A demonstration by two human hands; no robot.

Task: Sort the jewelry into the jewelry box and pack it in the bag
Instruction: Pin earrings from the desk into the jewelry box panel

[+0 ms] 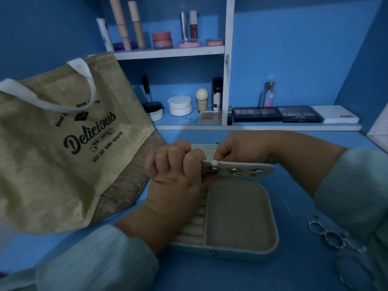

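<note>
Open jewelry box (237, 215) lying flat on the blue table (294, 269), directly beneath both grips. Earring panel (241, 168) raised at the box's far edge, held between the two hands. Left hand (174, 171) curled, fingers and thumb pinching the panel's left end, thumb tip touching a gold earring (213, 170) mounted there. Right hand (245, 148) behind the panel's upper edge, fingertips pinching a small white pearl stud (214, 162) at that edge. Two further earrings (234, 171) fixed on the panel face, to the right of the left-hand grip. Ring rolls in the box's left compartment just below the left wrist; larger right compartment lined in beige. Burlap bag (69, 143) upright, left of the left hand, its lower corner near the knuckles. Silver bracelet (333, 238) on the table, well right of the box, below the right sleeve. Cosmetics on the shelves (172, 52) beyond both hands.
</note>
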